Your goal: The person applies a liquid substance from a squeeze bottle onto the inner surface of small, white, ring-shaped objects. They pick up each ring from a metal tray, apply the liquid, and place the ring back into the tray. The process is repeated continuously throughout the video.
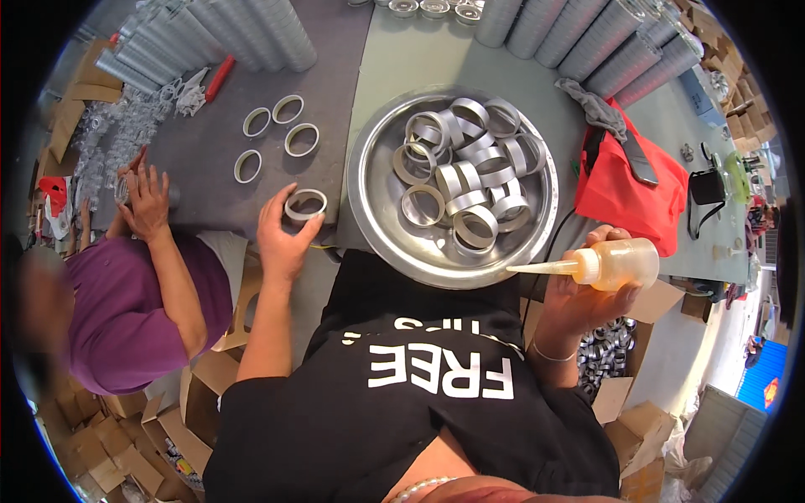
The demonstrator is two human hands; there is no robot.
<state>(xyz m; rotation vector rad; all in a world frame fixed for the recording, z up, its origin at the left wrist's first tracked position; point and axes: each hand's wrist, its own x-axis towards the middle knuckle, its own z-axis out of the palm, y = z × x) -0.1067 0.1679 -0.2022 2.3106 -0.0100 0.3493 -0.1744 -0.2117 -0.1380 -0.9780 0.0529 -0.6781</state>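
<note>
My left hand (283,235) grips a metal ring (305,205) between thumb and fingers at the near edge of the dark table. Beyond it on the table stand several similar rings (301,140), set apart from each other. In my right hand (580,295) is a squeeze bottle (619,264) with amber liquid, lying sideways. Its long thin nozzle points left, its tip at the near rim of a round steel basin (369,201). Loose silver rings (475,226) lie heaped inside the basin.
Stacked ring columns (587,38) stand at the back right, more (243,33) at the back left. A red bag (629,193) with a grey cloth lies right of the basin. A co-worker in purple (142,302) works at the left beside clear plastic pieces (105,159). An open carton (608,360) holds metal parts.
</note>
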